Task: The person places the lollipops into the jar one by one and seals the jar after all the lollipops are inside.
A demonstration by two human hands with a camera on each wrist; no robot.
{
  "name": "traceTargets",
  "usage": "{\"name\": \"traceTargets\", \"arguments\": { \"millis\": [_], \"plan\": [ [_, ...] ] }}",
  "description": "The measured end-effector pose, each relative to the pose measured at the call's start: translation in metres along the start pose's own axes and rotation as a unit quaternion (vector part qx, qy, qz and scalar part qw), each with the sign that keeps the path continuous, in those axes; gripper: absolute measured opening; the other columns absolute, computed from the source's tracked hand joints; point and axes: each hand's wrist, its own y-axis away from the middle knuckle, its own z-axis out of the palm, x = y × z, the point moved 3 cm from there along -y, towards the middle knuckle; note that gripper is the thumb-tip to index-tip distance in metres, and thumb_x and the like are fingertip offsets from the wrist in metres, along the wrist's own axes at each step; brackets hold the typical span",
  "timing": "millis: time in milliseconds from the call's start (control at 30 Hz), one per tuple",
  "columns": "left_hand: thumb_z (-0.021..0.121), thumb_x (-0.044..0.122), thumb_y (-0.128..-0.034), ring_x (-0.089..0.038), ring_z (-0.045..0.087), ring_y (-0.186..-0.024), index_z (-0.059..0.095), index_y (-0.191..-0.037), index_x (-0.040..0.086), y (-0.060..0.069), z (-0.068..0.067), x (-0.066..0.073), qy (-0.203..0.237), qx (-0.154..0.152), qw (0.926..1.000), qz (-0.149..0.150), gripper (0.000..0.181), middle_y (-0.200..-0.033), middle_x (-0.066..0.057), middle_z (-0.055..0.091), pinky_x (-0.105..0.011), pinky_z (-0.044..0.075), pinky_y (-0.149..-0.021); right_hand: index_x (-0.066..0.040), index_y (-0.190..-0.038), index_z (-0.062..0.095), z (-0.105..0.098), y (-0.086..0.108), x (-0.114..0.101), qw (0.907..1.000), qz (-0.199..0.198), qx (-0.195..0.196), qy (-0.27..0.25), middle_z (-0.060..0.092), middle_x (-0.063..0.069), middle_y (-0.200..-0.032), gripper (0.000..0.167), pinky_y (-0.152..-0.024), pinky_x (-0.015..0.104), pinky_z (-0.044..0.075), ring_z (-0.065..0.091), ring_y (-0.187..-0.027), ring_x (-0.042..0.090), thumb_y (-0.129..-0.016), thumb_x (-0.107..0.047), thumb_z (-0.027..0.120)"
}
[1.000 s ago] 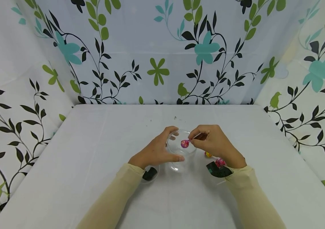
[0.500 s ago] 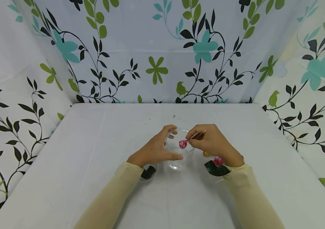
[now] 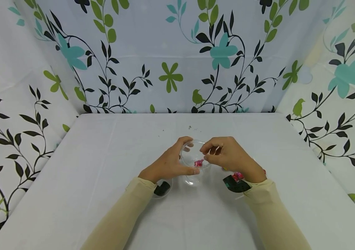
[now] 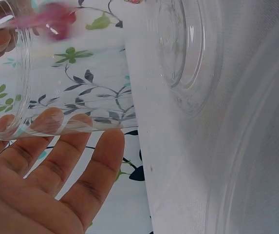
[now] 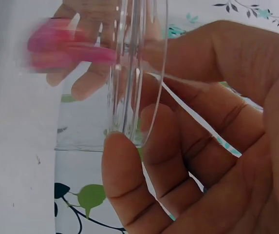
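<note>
In the head view a clear jar (image 3: pixel 193 180) is upright on the white table, at the middle. My left hand (image 3: pixel 169 161) grips it, thumb on the near side and fingers round the far side, also seen through the wall in the left wrist view. A lollipop (image 3: pixel 198 163) in a pink-red wrapper hangs head down inside the jar's mouth; its head is blurred in the right wrist view. My right hand (image 3: pixel 225 152) is at the rim, with the white stick between thumb and fingers. Fingers (image 5: pixel 124 170) of that hand touch or nearly touch the rim.
Beside my right wrist lie more lollipops, one with a pink wrapper (image 3: pixel 237 176), partly hidden by the arm and a black wrist mount (image 3: pixel 236 184). Under my left wrist is a clear round lid or dish (image 3: pixel 168 189). Leaf-patterned cloth (image 3: pixel 171 78) stands behind the table.
The lollipop has gone slightly lower into the jar, and the right fingertips have shifted a little left over the mouth. The left hand keeps its grip on the jar.
</note>
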Motion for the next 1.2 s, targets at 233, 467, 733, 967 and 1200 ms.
{"name": "traceTargets", "arguments": {
  "millis": [233,467,733,967,1200],
  "plan": [
    [0.091,0.049,-0.0780,-0.016,0.051,-0.137,0.030,-0.156,0.034,0.000,0.000,0.000,0.011,-0.001,0.9999,-0.002,0.100,-0.151,0.006,0.051,-0.049,0.049,-0.103,-0.013,-0.105,0.079,-0.001,0.001,-0.003,0.9998,-0.017,-0.008,0.003,0.074,-0.004,-0.095,0.018,-0.074,0.034,0.057,0.063,-0.085,0.016,-0.088,-0.005,0.077],
    [0.090,0.048,-0.0789,-0.016,0.051,-0.137,0.029,-0.156,0.034,0.000,0.000,-0.001,0.009,-0.002,1.0000,-0.004,0.099,-0.151,0.007,0.051,-0.049,0.050,-0.103,-0.013,-0.104,0.079,-0.006,0.002,-0.002,0.9993,-0.035,0.014,0.009,0.075,-0.004,-0.098,0.018,-0.080,0.040,0.057,0.065,-0.085,0.014,-0.089,-0.004,0.077],
    [0.091,0.048,-0.0788,-0.020,0.051,-0.137,0.030,-0.158,0.025,-0.001,-0.001,0.000,0.013,-0.006,0.9999,-0.002,0.102,-0.154,-0.003,0.050,-0.051,0.050,-0.103,-0.013,-0.100,0.078,-0.025,0.008,0.001,0.9988,0.001,0.043,0.025,0.075,-0.001,-0.099,0.016,-0.081,0.042,0.057,0.066,-0.086,0.016,-0.090,-0.002,0.075],
    [0.090,0.051,-0.0777,-0.020,0.051,-0.138,0.030,-0.157,0.027,-0.001,0.000,-0.002,0.008,-0.007,0.9999,-0.005,0.102,-0.154,-0.003,0.050,-0.052,0.049,-0.103,-0.010,-0.101,0.077,-0.034,0.013,0.021,0.9954,0.080,-0.013,0.051,0.072,0.002,-0.093,0.011,-0.070,0.032,0.055,0.063,-0.083,0.019,-0.091,-0.006,0.075],
    [0.091,0.053,-0.0762,-0.013,0.050,-0.136,0.032,-0.154,0.037,-0.001,0.000,-0.002,0.007,0.000,0.9998,-0.017,0.099,-0.152,0.007,0.050,-0.052,0.049,-0.103,-0.004,-0.109,0.075,-0.027,0.014,0.043,0.9763,0.175,-0.111,0.064,0.070,0.007,-0.094,0.020,-0.068,0.032,0.055,0.062,-0.076,0.019,-0.089,-0.008,0.075]
  ]
}}
